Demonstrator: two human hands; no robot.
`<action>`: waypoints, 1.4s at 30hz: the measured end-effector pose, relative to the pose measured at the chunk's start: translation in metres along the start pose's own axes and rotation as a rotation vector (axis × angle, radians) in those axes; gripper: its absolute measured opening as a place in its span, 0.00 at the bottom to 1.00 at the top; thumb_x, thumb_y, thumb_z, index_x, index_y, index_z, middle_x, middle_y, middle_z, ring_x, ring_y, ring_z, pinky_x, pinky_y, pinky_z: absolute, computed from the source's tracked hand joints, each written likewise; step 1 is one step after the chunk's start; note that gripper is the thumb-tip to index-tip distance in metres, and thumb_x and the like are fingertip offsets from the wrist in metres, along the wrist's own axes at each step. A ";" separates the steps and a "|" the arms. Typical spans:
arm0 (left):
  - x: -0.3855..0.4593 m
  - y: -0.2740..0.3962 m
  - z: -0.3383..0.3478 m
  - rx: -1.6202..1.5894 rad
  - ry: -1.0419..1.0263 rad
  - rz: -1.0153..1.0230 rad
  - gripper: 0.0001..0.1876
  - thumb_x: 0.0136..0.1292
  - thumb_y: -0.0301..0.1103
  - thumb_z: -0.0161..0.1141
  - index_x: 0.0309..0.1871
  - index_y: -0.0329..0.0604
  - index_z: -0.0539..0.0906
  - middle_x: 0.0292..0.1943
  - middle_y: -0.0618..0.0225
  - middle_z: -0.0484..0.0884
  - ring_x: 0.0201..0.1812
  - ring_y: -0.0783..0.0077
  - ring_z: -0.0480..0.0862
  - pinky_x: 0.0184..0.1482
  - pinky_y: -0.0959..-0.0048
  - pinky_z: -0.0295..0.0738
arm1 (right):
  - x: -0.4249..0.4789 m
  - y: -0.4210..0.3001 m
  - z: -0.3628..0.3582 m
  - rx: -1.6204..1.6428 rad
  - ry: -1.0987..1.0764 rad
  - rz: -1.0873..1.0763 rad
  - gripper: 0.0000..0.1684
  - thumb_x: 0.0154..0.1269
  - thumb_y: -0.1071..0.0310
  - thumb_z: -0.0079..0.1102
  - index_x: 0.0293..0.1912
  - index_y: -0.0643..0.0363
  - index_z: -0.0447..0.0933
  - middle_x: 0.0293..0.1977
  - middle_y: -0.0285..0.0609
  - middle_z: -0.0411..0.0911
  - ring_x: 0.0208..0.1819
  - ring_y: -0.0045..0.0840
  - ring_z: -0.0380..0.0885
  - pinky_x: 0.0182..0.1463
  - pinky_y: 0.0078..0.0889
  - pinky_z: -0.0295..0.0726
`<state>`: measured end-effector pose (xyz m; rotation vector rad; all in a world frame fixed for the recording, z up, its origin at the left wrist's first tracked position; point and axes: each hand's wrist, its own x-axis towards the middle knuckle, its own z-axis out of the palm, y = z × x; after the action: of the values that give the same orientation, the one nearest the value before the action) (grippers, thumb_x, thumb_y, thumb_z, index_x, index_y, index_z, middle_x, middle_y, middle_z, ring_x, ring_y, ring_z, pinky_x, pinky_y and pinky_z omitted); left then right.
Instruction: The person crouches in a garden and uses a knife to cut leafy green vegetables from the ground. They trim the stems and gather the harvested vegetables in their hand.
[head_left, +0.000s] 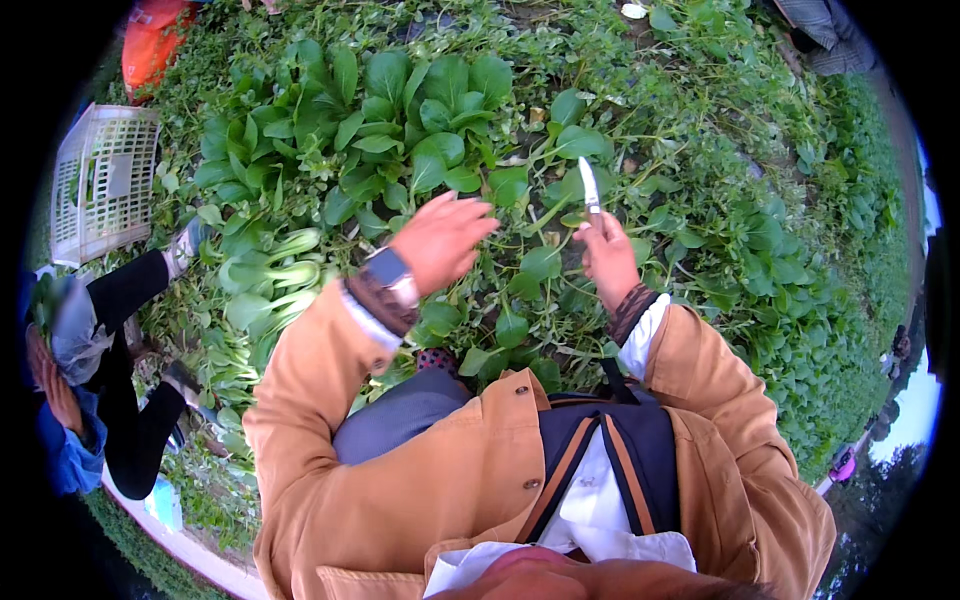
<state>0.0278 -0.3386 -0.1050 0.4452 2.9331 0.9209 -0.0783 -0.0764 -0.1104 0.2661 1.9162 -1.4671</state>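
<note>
My right hand is closed around the dark handle of a small knife, its blade pointing away from me over leafy greens. Nothing is held in my left hand, which hovers slightly blurred above the plants with its fingers extended. Beyond it, a dense clump of bok choy stands in the bed. Several cut bok choy with pale stems lie to the left of my left wrist. Single green leaves grow between my hands among low weeds.
A white perforated plastic crate stands at the left, with an orange-red bag behind it. Another person sits at the left edge, near a clear plastic bag. Grey checked clothing shows at top right.
</note>
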 end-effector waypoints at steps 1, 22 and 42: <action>0.019 -0.006 0.012 0.097 0.029 0.131 0.22 0.57 0.28 0.62 0.57 0.42 0.78 0.58 0.55 0.78 0.61 0.55 0.76 0.65 0.58 0.69 | 0.002 -0.003 0.003 -0.039 -0.016 -0.061 0.17 0.69 0.65 0.56 0.56 0.58 0.71 0.32 0.29 0.73 0.25 0.10 0.66 0.26 0.17 0.68; 0.008 -0.101 0.042 0.514 0.016 -0.308 0.17 0.57 0.31 0.57 0.51 0.50 0.83 0.35 0.67 0.77 0.37 0.63 0.81 0.41 0.63 0.74 | 0.093 0.020 0.073 -0.729 -0.275 -0.487 0.14 0.60 0.71 0.53 0.47 0.61 0.71 0.35 0.61 0.78 0.41 0.56 0.77 0.45 0.53 0.75; 0.000 -0.084 0.025 0.355 0.112 -0.153 0.16 0.48 0.28 0.64 0.44 0.50 0.83 0.50 0.70 0.80 0.44 0.63 0.81 0.47 0.63 0.75 | 0.101 0.039 0.086 -0.736 -0.304 -0.371 0.16 0.60 0.68 0.54 0.47 0.65 0.72 0.37 0.59 0.79 0.39 0.57 0.77 0.47 0.49 0.78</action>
<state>0.0091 -0.3902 -0.1729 0.1784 3.1845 0.4211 -0.0968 -0.1661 -0.2141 -0.6384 2.1607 -0.8422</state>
